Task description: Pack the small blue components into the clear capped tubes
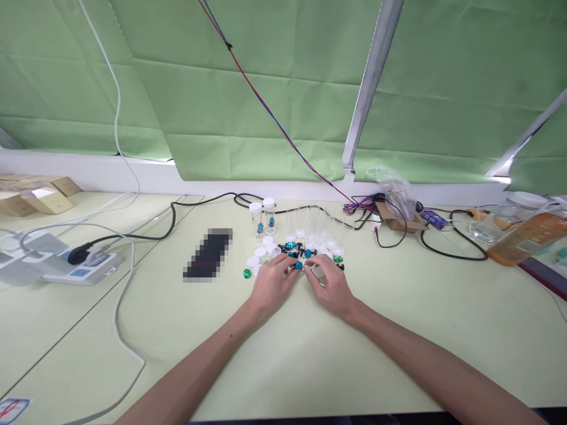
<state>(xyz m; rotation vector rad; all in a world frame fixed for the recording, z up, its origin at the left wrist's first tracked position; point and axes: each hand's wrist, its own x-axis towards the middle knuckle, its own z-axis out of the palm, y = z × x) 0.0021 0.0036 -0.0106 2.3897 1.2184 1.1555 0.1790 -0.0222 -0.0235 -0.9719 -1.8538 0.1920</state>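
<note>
My left hand (273, 282) pinches a small blue faceted knob-like piece (299, 265) between thumb and fingers. Close beside it, my right hand (331, 288) has its fingertips together on something thin and pale, too small to make out. Just beyond both hands lies a cluster of small parts: white caps (260, 252), blue pieces (290, 244), black pieces and a green piece (338, 259). Another green piece (247, 273) sits left of my left hand. Two clear tubes with white lids, a left tube (256, 219) and a right tube (269, 217), stand upright behind, each with a blue piece inside.
Several clear open tubes (312, 221) stand behind the parts. A blurred-out dark rectangle (208, 255) lies to the left. A power strip (88, 268) and cables are at far left. On the right are a cardboard box (401, 221), cables and an orange bottle (522, 239).
</note>
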